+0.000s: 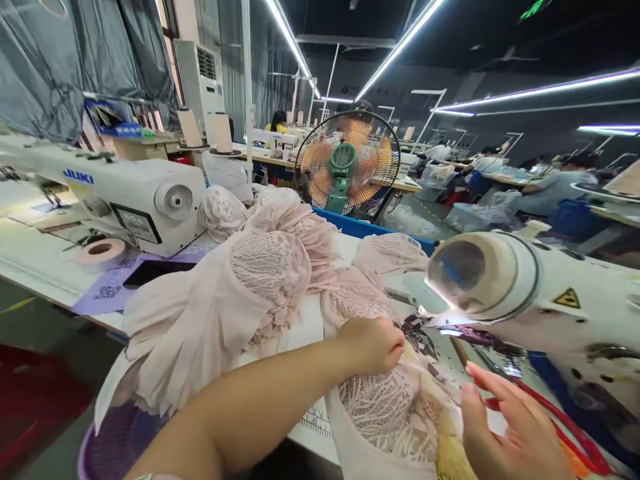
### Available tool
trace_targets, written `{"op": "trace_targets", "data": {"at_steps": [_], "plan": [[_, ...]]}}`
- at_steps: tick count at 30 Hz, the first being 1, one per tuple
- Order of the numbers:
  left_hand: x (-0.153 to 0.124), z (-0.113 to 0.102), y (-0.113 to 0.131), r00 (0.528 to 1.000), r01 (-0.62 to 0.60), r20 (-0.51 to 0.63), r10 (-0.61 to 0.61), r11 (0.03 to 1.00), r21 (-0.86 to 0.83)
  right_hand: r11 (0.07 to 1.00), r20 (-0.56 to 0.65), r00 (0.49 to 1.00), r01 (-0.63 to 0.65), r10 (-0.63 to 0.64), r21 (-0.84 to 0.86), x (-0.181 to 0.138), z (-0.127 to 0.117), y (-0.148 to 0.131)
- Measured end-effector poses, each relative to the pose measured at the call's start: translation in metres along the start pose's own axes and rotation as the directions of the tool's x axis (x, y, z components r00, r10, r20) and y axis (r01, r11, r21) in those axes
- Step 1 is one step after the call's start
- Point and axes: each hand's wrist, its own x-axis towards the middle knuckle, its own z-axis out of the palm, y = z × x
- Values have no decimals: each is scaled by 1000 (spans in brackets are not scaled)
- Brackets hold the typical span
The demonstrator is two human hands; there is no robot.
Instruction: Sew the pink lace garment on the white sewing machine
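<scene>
A pale pink lace bra (pixel 385 407) lies by the needle area of the sewing machine (pixel 500 280) on the right, one cup near me and the other beyond my wrist. My left hand (pixel 373 347) is closed at the middle of this bra, beside the machine's presser foot; its fingertips are partly hidden. Fingers stretched and apart, my right hand (pixel 520 427) is to the right of the bra, near red-handled scissors (pixel 565 420). Nothing shows in its grasp. A stack of similar bras (pixel 225 293) is heaped to the left of my left forearm.
Another sewing machine (pixel 150 200) stands on the left, with a tape roll (pixel 101 252) and a dark phone (pixel 157 272) in front. Below the stack is a purple basket (pixel 90 447). A large fan (pixel 345 160) faces me beyond the table. People work farther back.
</scene>
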Motion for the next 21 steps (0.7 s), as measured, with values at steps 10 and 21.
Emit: {"op": "trace_targets", "data": {"at_steps": [10, 21], "plan": [[3, 5, -9, 998, -43, 32, 53, 961, -272, 994, 184, 980, -54, 70, -92, 18, 12, 6], [3, 3, -11, 999, -27, -33, 16, 931, -363, 999, 199, 980, 26, -19, -29, 5, -2, -5]]}}
